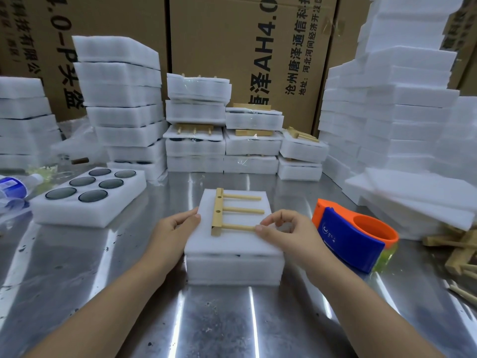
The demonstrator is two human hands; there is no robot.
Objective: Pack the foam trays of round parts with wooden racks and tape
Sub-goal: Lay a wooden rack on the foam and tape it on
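Near the middle of the worktop [77,280], towards its front edge, a covered foam tray [233,267] is set, and a wooden rack [218,210] is laid flat on its white top, with the bar along the left side and three pegs pointing right. Both bare forearms are stretched forward from the front edge and angled inward to meet at the tray. The left hand [171,228] is held against the tray's left edge, the thumb laid on the top sheet beside the bar and the fingers curled round the side. The right hand [289,233] is arched over the tray's right part; the tip of the nearest peg is pinched between thumb and forefinger, and the remaining fingers [284,215] are bent loosely above it. An orange-and-blue tape dispenser [353,236] is seen just beside the right wrist. Toward the left edge, an open foam tray [85,213] is placed with six dark round parts [93,196] seated in its pockets. Taped trays [196,148] are stacked along the back edge, and loose racks [459,254] are piled at the right edge.
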